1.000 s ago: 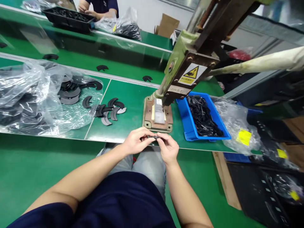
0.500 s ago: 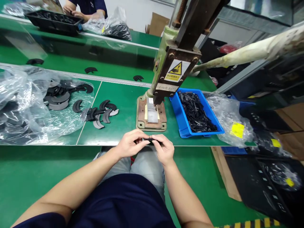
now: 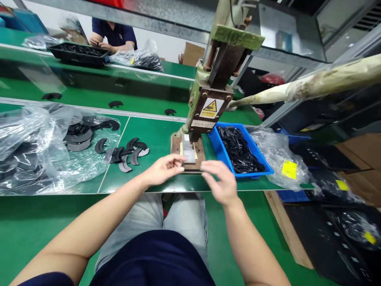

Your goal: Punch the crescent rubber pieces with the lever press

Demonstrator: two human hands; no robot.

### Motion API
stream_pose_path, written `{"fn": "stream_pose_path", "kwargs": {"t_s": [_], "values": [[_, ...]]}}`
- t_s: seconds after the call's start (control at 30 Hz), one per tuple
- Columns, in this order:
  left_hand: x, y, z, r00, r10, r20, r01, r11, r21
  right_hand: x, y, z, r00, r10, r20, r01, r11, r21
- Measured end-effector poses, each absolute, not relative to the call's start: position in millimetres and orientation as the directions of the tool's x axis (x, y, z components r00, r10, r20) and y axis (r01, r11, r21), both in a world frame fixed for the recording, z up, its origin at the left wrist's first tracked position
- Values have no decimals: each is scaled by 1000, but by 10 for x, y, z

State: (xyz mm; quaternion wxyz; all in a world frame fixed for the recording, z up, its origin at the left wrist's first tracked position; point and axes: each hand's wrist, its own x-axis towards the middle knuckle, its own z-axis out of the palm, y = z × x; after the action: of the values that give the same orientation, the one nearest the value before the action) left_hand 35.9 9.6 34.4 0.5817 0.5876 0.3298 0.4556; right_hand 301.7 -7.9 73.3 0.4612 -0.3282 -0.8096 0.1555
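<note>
My left hand (image 3: 165, 170) is at the front left corner of the hand press (image 3: 203, 115), thumb and fingers curled towards each other. Something small and dark shows between those fingertips, too little to name. On the other side of the press base (image 3: 200, 153) is my right hand (image 3: 220, 180), apart from the left. Its fingers are bent and smeared by motion, so what they hold, if anything, is unclear. A pale metal plate (image 3: 189, 155) lies on the base between the two hands. Curved black and grey pieces (image 3: 134, 156) lie in a loose group to the left.
Right of the press stands a blue bin (image 3: 229, 159) of small black parts (image 3: 242, 149). A clear plastic bag (image 3: 59, 167) with curved pieces covers the left side. Single pieces (image 3: 115, 104) lie on the strip behind. A press handle (image 3: 285, 89) juts right; a co-worker (image 3: 114, 35) sits opposite.
My hands have parted from the small black part they both held and moved forward to the press base, the right one also to the right. The view has tilted up.
</note>
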Motion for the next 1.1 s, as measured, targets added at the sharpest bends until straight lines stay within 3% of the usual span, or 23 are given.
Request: {"fn": "stream_pose_path", "kwargs": {"t_s": [0.1,0.17,0.27,0.33,0.43,0.5,0.6,0.67,0.83,0.97,1.1], "values": [[344,482,380,174,958,230,-104,-214,971,3263,201,1210,-19,622,783,424,714,-557],[357,701,383,99,958,268,33,-272,962,3399,411,1624,66,543,837,360,770,-527],[380,893,393,146,941,305,371,-338,865,3469,623,2299,-29,454,891,252,866,-433],[388,946,418,241,916,320,534,-401,745,3415,668,2695,-105,448,888,287,868,-404],[402,988,489,372,861,347,633,-509,583,3247,679,3073,-214,540,814,417,804,-424],[419,1019,546,442,829,342,649,-559,516,3145,693,3159,-223,563,796,402,797,-451],[445,1063,600,506,802,319,651,-597,469,3073,685,3077,-200,531,824,286,836,-469],[449,1081,597,512,798,318,649,-602,465,3074,607,2902,-179,472,863,266,868,-419],[432,1092,532,473,813,340,641,-582,500,3115,221,2112,-108,319,941,415,875,-249],[464,1048,579,459,815,353,641,-579,503,3086,87,1538,-18,319,947,472,838,-274],[412,955,659,468,815,342,659,-579,479,2996,185,1358,178,223,958,477,832,-282]]}}
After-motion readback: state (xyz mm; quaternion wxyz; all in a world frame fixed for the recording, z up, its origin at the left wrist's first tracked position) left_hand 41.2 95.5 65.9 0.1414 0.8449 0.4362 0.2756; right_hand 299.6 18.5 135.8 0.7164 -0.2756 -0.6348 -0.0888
